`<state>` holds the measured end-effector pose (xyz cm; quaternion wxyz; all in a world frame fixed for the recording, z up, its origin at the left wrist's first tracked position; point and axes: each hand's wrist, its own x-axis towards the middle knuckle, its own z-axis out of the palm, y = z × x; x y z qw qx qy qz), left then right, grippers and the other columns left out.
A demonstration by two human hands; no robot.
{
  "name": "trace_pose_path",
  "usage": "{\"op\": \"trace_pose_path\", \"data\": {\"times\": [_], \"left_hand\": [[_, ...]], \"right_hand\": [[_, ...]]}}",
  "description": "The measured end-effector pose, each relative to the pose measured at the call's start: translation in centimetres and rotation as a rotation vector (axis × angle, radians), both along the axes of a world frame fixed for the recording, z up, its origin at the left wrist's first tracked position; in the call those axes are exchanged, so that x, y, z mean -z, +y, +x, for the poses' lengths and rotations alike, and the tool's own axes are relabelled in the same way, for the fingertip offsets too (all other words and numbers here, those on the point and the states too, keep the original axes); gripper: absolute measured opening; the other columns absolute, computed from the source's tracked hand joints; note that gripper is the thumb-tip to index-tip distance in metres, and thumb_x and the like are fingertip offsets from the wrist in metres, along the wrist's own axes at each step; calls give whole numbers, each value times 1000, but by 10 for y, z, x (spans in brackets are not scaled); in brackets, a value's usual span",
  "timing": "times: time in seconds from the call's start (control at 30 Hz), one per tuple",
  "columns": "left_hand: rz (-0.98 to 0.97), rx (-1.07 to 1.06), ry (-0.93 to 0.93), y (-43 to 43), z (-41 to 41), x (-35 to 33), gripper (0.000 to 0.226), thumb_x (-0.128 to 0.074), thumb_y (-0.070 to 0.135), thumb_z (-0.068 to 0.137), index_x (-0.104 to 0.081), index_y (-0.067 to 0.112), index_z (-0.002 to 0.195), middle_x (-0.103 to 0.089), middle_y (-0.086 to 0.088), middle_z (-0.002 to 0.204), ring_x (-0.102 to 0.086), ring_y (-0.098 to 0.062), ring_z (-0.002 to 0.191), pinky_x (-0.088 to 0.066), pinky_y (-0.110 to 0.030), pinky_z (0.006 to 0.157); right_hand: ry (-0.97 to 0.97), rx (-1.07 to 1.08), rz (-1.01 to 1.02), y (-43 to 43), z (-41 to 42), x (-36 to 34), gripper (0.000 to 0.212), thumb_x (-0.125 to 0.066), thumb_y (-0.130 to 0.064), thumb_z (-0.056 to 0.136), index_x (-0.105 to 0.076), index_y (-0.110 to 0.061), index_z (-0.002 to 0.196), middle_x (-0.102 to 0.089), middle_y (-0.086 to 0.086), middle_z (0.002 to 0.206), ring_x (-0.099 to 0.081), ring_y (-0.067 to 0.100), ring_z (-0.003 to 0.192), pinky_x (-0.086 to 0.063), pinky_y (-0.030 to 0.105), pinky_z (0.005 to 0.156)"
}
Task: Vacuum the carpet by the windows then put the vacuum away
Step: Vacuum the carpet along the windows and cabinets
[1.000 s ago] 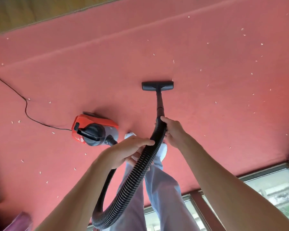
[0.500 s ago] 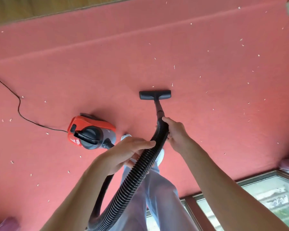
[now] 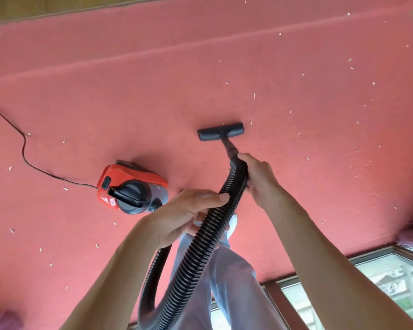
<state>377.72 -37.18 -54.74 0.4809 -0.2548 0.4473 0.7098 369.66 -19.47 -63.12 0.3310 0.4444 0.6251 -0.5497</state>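
Observation:
A red and grey canister vacuum [image 3: 131, 188] sits on the red carpet [image 3: 153, 96] left of my feet. Its black ribbed hose [image 3: 200, 244] loops from the canister down to the bottom edge and up to a short wand. The wand ends in a flat black floor nozzle [image 3: 221, 131] resting on the carpet. My right hand [image 3: 255, 177] grips the hose's top end just behind the wand. My left hand [image 3: 186, 215] is closed around the hose lower down. Small white scraps [image 3: 303, 74] lie scattered over the carpet, thickest to the right.
A thin black power cord [image 3: 24, 148] runs from the canister off the left edge. Window panes with a dark frame [image 3: 379, 275] lie along the bottom right. Wooden floor [image 3: 57, 4] shows beyond the carpet's far edge. My pale trouser legs [image 3: 227, 282] stand below the hose.
The nozzle has been drawn back toward me over the carpet and slightly left. Both hands kept their grip on the hose. The view has drifted right.

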Motion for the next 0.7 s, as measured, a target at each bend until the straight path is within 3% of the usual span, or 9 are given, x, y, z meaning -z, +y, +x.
{"op": "trace_pose_path", "data": {"times": [0.1, 0.2, 0.37, 0.43, 0.53, 0.6, 0.7], "left_hand": [[19, 26, -3, -10, -8, -1, 41, -77, 36, 82, -71, 3, 106, -71, -16, 88, -70, -31, 81, -61, -43, 67], [-63, 86, 12, -8, -11, 8, 35, -72, 38, 84, -74, 8, 101, -75, -18, 91, -73, -29, 79, -60, -42, 75], [-213, 70, -37, 9, -3, 22, 33, -70, 41, 88, -74, 12, 102, -77, -13, 92, -73, -35, 90, -58, -54, 86], [-171, 47, -34, 10, 0, 23, 28, -69, 39, 89, -74, 13, 97, -76, -14, 91, -73, -32, 83, -58, -53, 86], [-15, 35, 4, -3, 1, 17, 24, -72, 38, 87, -74, 13, 87, -71, -17, 84, -69, -30, 76, -60, -43, 70], [43, 50, 6, -14, -1, 15, 38, -75, 41, 81, -72, 5, 95, -68, -21, 84, -67, -32, 78, -59, -37, 60], [17, 114, -9, -23, -6, 17, 49, -77, 43, 78, -71, 0, 99, -70, -21, 85, -66, -38, 85, -60, -37, 62]], "right_hand": [[-31, 18, -44, 1, 5, -2, 37, -64, -25, 88, -63, 1, 115, -70, 22, 108, -70, 29, 89, -52, 29, 58], [-46, 55, -38, -8, 3, 7, 37, -63, -22, 90, -61, 4, 116, -69, 24, 109, -70, 33, 98, -53, 33, 61], [-67, 63, -29, -19, 0, 20, 37, -65, -25, 91, -63, 2, 116, -71, 19, 104, -67, 27, 83, -55, 36, 69], [-62, 33, 4, -19, -2, 20, 39, -66, -28, 85, -65, 0, 113, -71, 21, 106, -67, 30, 85, -55, 40, 75], [-47, -8, 43, -11, 1, 13, 42, -63, -30, 77, -67, -1, 108, -72, 21, 103, -70, 30, 87, -55, 33, 65], [-59, -11, 36, -5, 9, 9, 39, -61, -29, 79, -68, -2, 106, -73, 21, 101, -70, 28, 84, -52, 27, 56], [-76, 47, 7, -5, 19, 8, 33, -59, -26, 84, -68, -1, 104, -73, 21, 99, -67, 26, 80, -51, 26, 54]]}}
